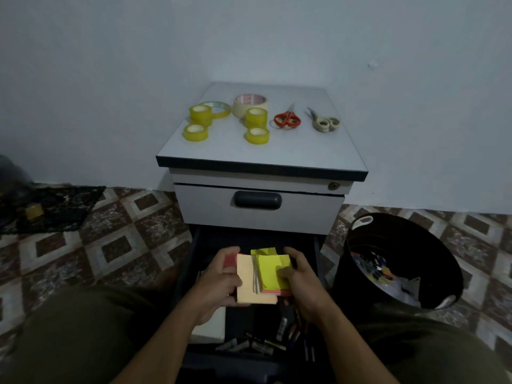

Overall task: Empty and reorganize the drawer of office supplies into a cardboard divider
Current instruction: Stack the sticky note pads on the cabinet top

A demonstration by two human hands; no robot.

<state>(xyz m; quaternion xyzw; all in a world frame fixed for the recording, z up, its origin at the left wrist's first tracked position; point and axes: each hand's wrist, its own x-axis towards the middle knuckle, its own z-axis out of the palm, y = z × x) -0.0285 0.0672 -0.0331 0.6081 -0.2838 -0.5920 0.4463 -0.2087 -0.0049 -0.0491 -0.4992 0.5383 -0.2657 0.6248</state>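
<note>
1. Pink pad (229, 261): left hand (219, 281) is covering most of it.
2. Yellow pad (270, 268): right hand (302, 281) is hiding one corner.
3. Small dark items (263, 343) below both hands: showing too dim to identify.
4. Bin contents (374, 268), right of the right hand: blurring together.

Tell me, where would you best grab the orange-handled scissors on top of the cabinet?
Probably by the handle loops, reaching down from above on the near side. The orange-handled scissors lie flat and closed on the cabinet top, with the loops toward its front edge and the blades pointing away toward the wall. That keeps fingers off the blades.
</note>
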